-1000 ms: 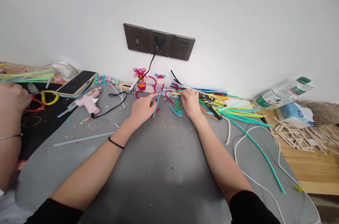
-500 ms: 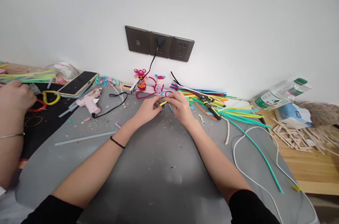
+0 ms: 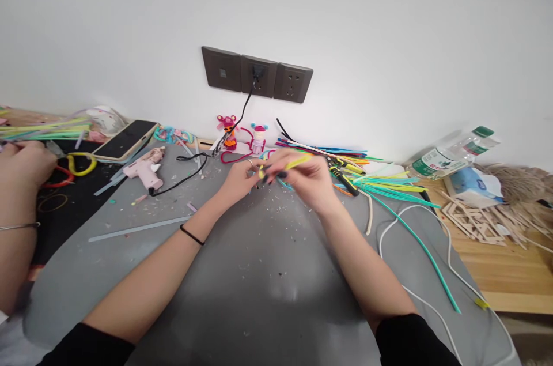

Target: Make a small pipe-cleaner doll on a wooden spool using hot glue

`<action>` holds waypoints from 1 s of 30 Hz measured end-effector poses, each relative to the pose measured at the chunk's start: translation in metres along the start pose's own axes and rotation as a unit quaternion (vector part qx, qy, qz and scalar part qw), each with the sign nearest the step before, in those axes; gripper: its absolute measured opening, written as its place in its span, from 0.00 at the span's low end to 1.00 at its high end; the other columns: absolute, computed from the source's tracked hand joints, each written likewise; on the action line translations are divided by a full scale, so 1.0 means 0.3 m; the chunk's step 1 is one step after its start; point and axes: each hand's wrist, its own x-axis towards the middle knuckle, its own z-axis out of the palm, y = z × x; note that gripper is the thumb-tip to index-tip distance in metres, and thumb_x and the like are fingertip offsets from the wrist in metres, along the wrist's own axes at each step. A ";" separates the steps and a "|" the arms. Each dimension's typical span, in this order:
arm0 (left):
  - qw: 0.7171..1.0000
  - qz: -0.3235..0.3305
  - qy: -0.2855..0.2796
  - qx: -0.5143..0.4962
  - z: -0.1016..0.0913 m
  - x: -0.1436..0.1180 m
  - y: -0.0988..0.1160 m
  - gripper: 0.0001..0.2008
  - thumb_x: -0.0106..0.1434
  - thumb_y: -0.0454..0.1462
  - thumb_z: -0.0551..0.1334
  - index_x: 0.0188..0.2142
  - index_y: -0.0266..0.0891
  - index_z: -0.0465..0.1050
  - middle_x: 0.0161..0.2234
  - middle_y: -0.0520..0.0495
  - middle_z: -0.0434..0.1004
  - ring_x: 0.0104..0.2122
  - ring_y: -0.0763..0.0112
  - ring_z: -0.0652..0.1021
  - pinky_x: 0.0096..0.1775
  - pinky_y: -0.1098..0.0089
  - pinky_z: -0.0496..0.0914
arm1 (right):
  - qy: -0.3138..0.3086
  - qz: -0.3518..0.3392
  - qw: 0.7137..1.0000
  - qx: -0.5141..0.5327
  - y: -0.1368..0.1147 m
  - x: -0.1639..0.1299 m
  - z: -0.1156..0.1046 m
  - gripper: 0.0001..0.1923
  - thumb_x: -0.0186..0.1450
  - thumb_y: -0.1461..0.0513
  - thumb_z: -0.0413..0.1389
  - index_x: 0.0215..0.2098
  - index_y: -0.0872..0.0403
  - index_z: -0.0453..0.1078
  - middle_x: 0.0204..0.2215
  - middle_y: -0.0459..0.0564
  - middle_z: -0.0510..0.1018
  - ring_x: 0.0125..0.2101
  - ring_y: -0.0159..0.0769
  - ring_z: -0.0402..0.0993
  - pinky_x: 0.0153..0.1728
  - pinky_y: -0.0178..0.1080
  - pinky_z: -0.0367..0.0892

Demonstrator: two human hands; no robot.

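My left hand (image 3: 241, 180) is closed in a pinch above the grey mat, with a small bit of yellow at its fingertips. Close beside it, my right hand (image 3: 309, 178) is blurred by motion, its dark-nailed fingers closed on a thin yellow pipe cleaner (image 3: 299, 162). The two hands' fingertips nearly meet, and the fingers partly hide what lies between them. Just behind stand two small pipe-cleaner figures, one pink and orange (image 3: 228, 134), the other pink and white with blue ears (image 3: 258, 138).
A pink glue gun (image 3: 146, 172) lies left, its black cord near the figures. Pliers (image 3: 343, 176) rest on coloured pipe cleaners (image 3: 389, 186) at right. Beyond are a bottle (image 3: 451, 154), tissue pack (image 3: 475, 186) and wooden sticks (image 3: 470, 219). Another person's hand (image 3: 28, 165) is near scissors (image 3: 82, 164).
My right hand has turned and shifted slightly right and toward me, bringing the yellow pipe cleaner up across its fingers. My left hand stays almost in place.
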 end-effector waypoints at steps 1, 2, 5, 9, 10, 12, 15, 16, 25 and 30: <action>1.000 -0.012 -0.005 -0.001 -0.006 0.005 0.001 0.13 0.63 0.42 0.64 0.43 0.38 0.81 0.29 0.47 0.82 0.28 0.66 0.80 0.26 0.72 0.73 | 0.056 -0.012 0.998 0.016 0.002 0.006 -0.040 0.10 0.69 0.51 0.64 0.39 0.46 0.83 0.32 0.47 0.81 0.34 0.35 0.78 0.38 0.41 0.76; 1.000 -0.027 -0.004 -0.001 -0.011 0.010 0.001 0.15 0.63 0.42 0.63 0.46 0.38 0.81 0.30 0.46 0.83 0.29 0.65 0.81 0.25 0.72 0.73 | 0.119 -0.023 0.992 0.029 0.011 0.011 -0.084 0.09 0.68 0.50 0.65 0.40 0.44 0.82 0.29 0.45 0.79 0.33 0.34 0.76 0.38 0.40 0.76; 0.997 -0.056 0.044 0.016 -0.021 0.019 -0.002 0.17 0.63 0.41 0.62 0.47 0.36 0.81 0.34 0.43 0.84 0.33 0.62 0.83 0.26 0.72 0.74 | 0.262 -0.023 0.964 0.042 0.069 0.022 -0.206 0.10 0.66 0.49 0.66 0.43 0.42 0.81 0.31 0.44 0.77 0.35 0.32 0.76 0.43 0.39 0.76; 0.992 -0.007 0.108 0.071 -0.024 0.013 -0.005 0.15 0.65 0.40 0.62 0.45 0.38 0.83 0.41 0.42 0.87 0.33 0.65 0.83 0.29 0.70 0.76 | 0.280 0.033 0.958 0.056 0.185 0.011 -0.236 0.19 0.57 0.49 0.72 0.44 0.43 0.78 0.37 0.45 0.80 0.40 0.34 0.77 0.47 0.41 0.76; 0.989 0.013 0.117 0.089 -0.024 0.010 -0.004 0.14 0.66 0.40 0.62 0.45 0.38 0.83 0.42 0.42 0.87 0.32 0.66 0.82 0.30 0.70 0.76 | 0.266 0.054 0.961 0.053 0.212 0.004 -0.217 0.21 0.56 0.48 0.73 0.43 0.44 0.78 0.38 0.46 0.81 0.40 0.36 0.78 0.48 0.42 0.76; 0.984 0.050 0.127 0.119 -0.025 0.005 -0.001 0.14 0.67 0.40 0.61 0.45 0.39 0.84 0.42 0.42 0.87 0.32 0.67 0.82 0.33 0.69 0.76 | 0.203 0.097 0.974 0.011 0.256 -0.013 -0.162 0.21 0.56 0.46 0.72 0.42 0.46 0.79 0.40 0.48 0.82 0.41 0.38 0.77 0.48 0.44 0.76; 0.977 0.078 0.127 0.149 -0.025 0.002 0.006 0.13 0.68 0.38 0.61 0.44 0.39 0.84 0.42 0.42 0.87 0.34 0.66 0.83 0.34 0.69 0.77 | 0.110 0.127 0.982 -0.085 0.293 -0.036 -0.083 0.18 0.57 0.49 0.71 0.40 0.48 0.81 0.39 0.48 0.80 0.39 0.36 0.76 0.44 0.41 0.75; 0.977 0.082 0.123 0.155 -0.024 0.001 0.009 0.12 0.67 0.38 0.61 0.43 0.40 0.84 0.42 0.43 0.87 0.35 0.66 0.83 0.34 0.69 0.76 | 0.100 0.135 0.982 -0.086 0.300 -0.042 -0.065 0.17 0.57 0.50 0.71 0.39 0.49 0.80 0.38 0.48 0.80 0.37 0.36 0.75 0.42 0.40 0.74; 0.991 -0.030 0.124 -0.030 -0.008 0.012 0.014 0.26 0.64 0.45 0.68 0.59 0.39 0.74 0.44 0.41 0.84 0.33 0.66 0.83 0.27 0.74 0.72 | 0.248 0.196 0.946 0.072 0.322 -0.043 -0.059 0.18 0.54 0.49 0.73 0.35 0.50 0.78 0.27 0.44 0.80 0.28 0.34 0.77 0.36 0.39 0.76; 0.978 -0.086 0.098 -0.161 -0.015 0.025 0.000 0.26 0.57 0.55 0.73 0.42 0.35 0.80 0.34 0.39 0.85 0.32 0.63 0.83 0.25 0.72 0.71 | 0.286 0.212 0.923 0.142 0.328 -0.042 -0.058 0.17 0.52 0.53 0.74 0.34 0.52 0.78 0.26 0.44 0.81 0.27 0.32 0.76 0.34 0.37 0.75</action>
